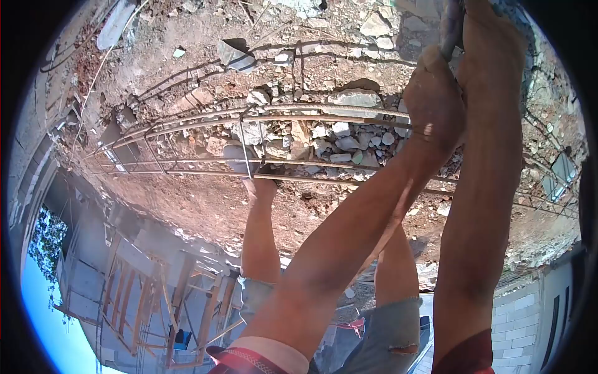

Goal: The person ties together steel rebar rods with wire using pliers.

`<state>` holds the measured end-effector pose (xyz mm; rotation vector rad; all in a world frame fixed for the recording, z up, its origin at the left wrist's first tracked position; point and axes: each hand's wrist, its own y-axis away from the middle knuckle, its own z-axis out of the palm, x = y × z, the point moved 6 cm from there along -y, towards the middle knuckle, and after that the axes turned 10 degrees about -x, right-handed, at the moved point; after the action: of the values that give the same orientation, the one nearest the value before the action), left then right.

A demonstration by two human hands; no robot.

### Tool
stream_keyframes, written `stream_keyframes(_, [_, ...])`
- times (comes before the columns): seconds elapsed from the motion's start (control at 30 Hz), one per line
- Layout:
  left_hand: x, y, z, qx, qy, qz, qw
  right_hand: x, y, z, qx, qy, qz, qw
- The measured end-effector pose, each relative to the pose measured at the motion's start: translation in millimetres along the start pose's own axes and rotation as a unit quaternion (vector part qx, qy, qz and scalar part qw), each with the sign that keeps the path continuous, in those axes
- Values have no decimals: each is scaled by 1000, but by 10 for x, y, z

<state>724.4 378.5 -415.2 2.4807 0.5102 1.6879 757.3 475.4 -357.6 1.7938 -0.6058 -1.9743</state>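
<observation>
My left hand [434, 96] is closed around a dark bar or handle [451, 28] that runs up out of the top edge. Close beside it on the right, my right hand [489, 28] is against the upper part of the bar; its fingers are hidden and cut off by the frame. Below my left hand, a long cage of thin steel bars [330, 117] with square ties [244, 140] stretches across the ground. Pale rubble [349, 143] lies between its bars.
One of my feet [258, 186] is by the cage's lower bars. Reddish soil [205, 199] with loose stones surrounds the cage. A grey shard [237, 56] lies above it. A wooden frame [146, 305] stands at lower left, a block wall [516, 321] at lower right.
</observation>
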Motion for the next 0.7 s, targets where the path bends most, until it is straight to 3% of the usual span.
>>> stream_keyframes(0.03, [93, 35, -108, 36, -20, 28, 999, 100, -201, -158, -77, -26, 4, 997])
stream_keyframes(0.07, [248, -2, -310, -25, -24, 78, 996, 195, -444, -317, -186, -48, 19, 981])
stream_keyframes(0.1, [289, -123, -435, -21, -14, 84, 996, 236, -541, -437, -262, -55, 37, 963])
stream_keyframes(0.13, [223, -205, -299, -202, 117, 19, 972, 289, -558, -478, -296, -47, 53, 953])
stream_keyframes(0.17, [177, -145, -114, -371, 238, -50, 896, 244, -448, -424, -245, -49, 45, 967])
stream_keyframes(0.23, [93, -85, 85, -341, 269, -73, 898, 153, -162, -259, -147, -51, 33, 987])
stream_keyframes(0.27, [-7, -113, 87, -230, 161, -120, 952, 85, -26, -195, -120, -46, 27, 991])
stream_keyframes(0.33, [-6, -88, -44, -90, 22, -199, 976, -71, 267, -95, -43, 16, -35, 998])
stream_keyframes(0.37, [-5, 9, -52, -89, 31, -200, 975, -127, 392, -128, 7, 72, -89, 993])
stream_keyframes(0.4, [45, 136, -94, -42, 53, -99, 993, -139, 484, -154, -38, 201, -147, 968])
stream_keyframes(0.43, [136, 257, -155, 3, 77, 10, 997, -135, 565, -280, -29, 209, -154, 965])
stream_keyframes(0.5, [300, 475, -348, -32, 72, 88, 993, -130, 815, -323, -189, -72, -138, 970])
stream_keyframes(0.57, [575, 689, -698, -92, 85, 143, 982, -291, 1327, -209, -182, -106, -151, 966])
stream_keyframes(0.63, [710, 989, -1070, -242, 84, 104, 961, -429, 1849, -74, -200, -133, -147, 960])
stream_keyframes(0.67, [746, 1201, -1269, -329, 36, 79, 940, -392, 2118, -58, -185, -161, -63, 967])
stream_keyframes(0.7, [863, 1363, -1506, -421, 10, -6, 907, -245, 2398, -117, -149, -122, 12, 981])
